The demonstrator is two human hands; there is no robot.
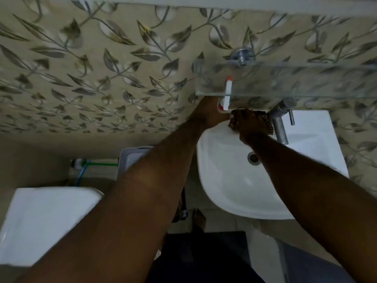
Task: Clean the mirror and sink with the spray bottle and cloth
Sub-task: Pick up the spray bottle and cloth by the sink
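1. While pressed flat with fingers spread, right hand (248, 124) rests on brown cloth (268, 126) at the back rim of the sink (224, 180), beside faucet (280, 127).
2. Left hand (208, 113) just beside spray bottle (226, 103), under glass shelf (306, 82) — fingers hidden, so I cannot tell its grip.

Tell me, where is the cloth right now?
In the head view, right of centre, the cloth lies on the back rim of the sink under the right hand, just left of the metal tap and below the glass shelf.
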